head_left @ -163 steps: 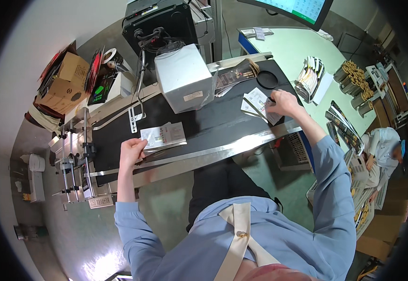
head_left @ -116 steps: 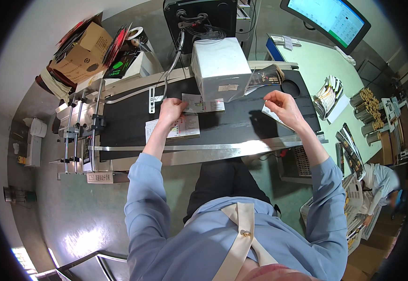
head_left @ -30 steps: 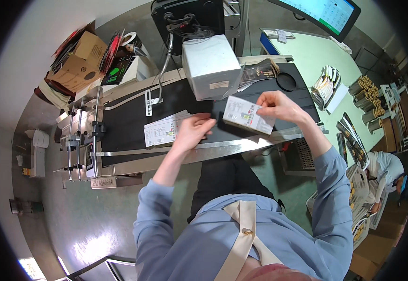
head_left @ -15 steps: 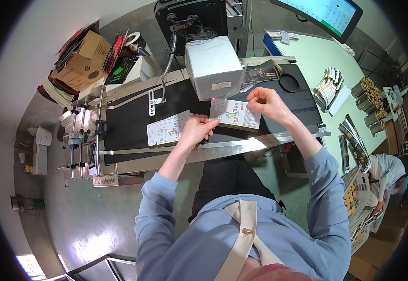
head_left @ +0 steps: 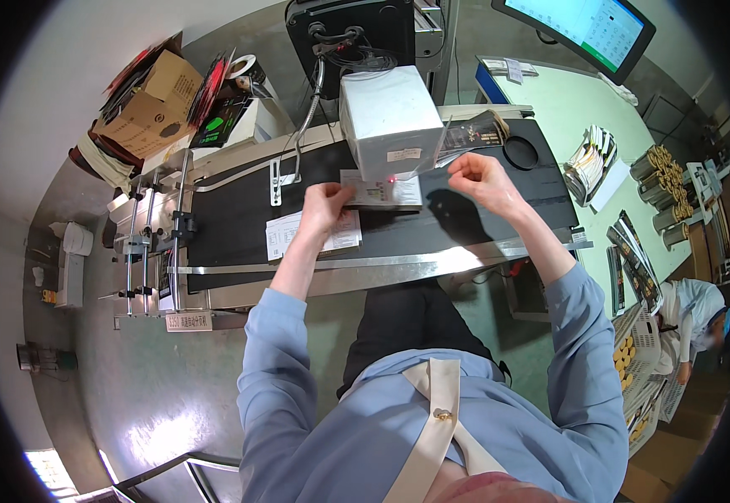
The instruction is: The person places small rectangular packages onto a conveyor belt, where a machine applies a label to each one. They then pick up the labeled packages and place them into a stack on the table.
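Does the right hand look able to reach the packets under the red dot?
Likely yes: the packets have their right end toward the right hand, with only belt showing between; the left hand is at their other end.

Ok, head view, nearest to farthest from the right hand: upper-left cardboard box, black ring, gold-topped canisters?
From the right hand:
1. Black ring: on the belt, just right.
2. Gold-topped canisters: farther right, beyond the belt.
3. Cardboard box: far left.
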`<action>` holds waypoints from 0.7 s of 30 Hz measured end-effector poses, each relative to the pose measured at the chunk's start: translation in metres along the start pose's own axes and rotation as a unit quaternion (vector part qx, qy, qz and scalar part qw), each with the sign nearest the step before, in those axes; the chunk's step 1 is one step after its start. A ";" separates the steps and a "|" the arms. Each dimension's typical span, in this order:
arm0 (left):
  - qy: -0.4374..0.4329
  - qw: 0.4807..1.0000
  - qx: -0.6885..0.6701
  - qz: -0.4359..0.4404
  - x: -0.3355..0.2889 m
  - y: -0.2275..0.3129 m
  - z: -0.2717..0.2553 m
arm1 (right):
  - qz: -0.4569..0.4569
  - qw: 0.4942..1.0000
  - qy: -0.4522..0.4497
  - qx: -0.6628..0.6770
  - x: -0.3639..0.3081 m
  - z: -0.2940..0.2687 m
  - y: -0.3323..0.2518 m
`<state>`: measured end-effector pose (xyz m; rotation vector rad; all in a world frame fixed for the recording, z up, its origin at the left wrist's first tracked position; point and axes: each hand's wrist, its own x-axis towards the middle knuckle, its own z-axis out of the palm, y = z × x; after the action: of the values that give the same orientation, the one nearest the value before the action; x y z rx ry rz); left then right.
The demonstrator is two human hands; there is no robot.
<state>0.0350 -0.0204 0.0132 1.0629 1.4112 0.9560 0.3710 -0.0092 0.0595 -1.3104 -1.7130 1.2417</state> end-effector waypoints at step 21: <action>0.035 0.993 0.109 -0.027 0.034 -0.007 -0.024 | 0.046 0.998 0.018 -0.039 -0.022 -0.030 0.019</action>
<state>0.0098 0.0100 -0.0003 1.1539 1.6221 0.8220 0.4107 -0.0204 0.0538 -1.4634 -1.7087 1.2060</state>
